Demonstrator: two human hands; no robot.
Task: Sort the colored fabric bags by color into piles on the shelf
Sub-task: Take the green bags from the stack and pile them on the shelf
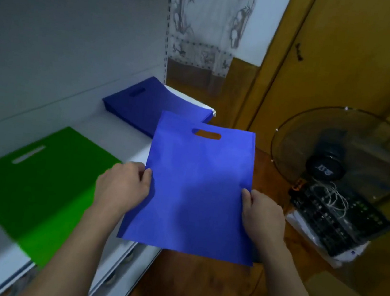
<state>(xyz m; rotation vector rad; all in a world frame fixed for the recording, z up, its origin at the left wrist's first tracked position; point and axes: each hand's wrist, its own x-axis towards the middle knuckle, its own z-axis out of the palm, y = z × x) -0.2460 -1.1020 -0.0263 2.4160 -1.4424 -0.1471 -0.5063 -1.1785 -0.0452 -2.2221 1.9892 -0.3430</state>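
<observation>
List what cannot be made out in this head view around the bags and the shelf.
- Count in the dark blue bag pile: the top bag hides any beneath.
- Near corner of the flat green fabric bag: covered by the left hand and forearm.
- Fingers behind the held blue fabric bag: hidden for both hands, right hand too.
- White shelf leftward: cut off by the frame edge.

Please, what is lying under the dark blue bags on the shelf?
The dark blue bags rest on the white shelf, near its right end. How many bags are stacked there cannot be seen, because the top one covers the rest.
</observation>
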